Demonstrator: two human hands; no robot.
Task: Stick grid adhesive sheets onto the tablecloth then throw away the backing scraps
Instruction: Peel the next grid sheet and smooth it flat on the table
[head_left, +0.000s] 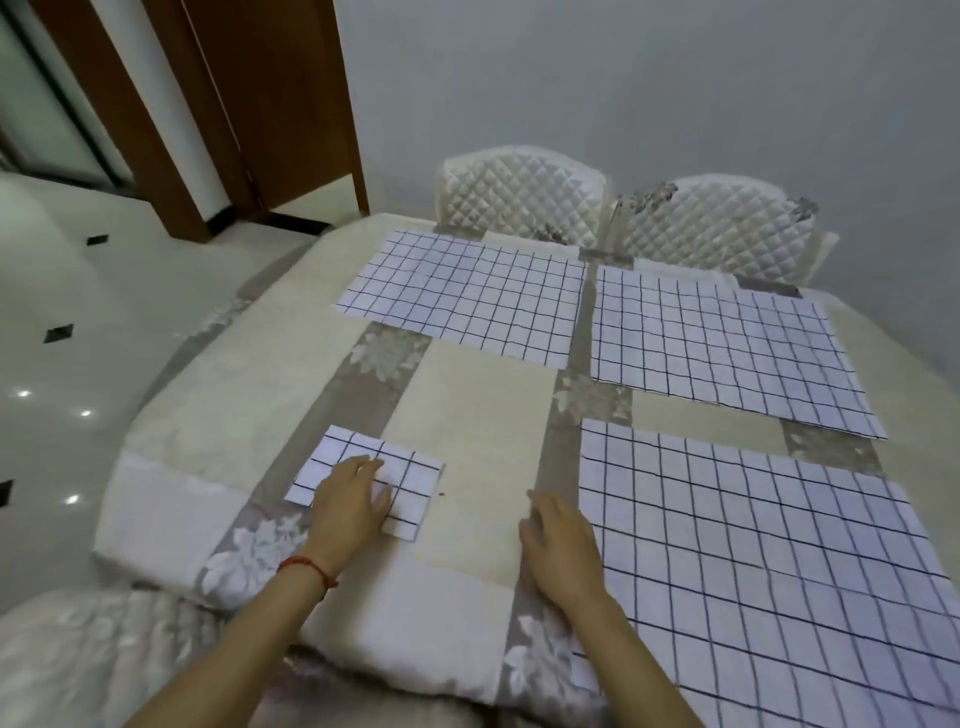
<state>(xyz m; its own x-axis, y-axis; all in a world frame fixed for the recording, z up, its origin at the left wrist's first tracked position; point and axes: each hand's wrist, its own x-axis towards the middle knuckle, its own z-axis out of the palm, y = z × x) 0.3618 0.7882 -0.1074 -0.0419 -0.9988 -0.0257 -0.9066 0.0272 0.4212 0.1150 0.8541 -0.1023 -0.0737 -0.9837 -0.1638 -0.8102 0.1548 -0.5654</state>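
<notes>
Three large white grid sheets lie flat on the cream and grey patchwork tablecloth (467, 415): one at the far middle (467, 291), one at the far right (727, 348), one at the near right (779, 561). A small grid sheet (405, 467) lies at the near left. My left hand (350, 506) rests flat on that small sheet, fingers spread, with a red string at the wrist. My right hand (561, 545) lies flat on the cloth beside the left edge of the near right sheet, fingers apart.
Two quilted white chairs (519, 197) (717, 228) stand at the table's far side against a grey wall. A brown door frame (291, 104) and glossy white tiled floor (78, 338) are to the left. A patterned seat (78, 660) sits at the near left.
</notes>
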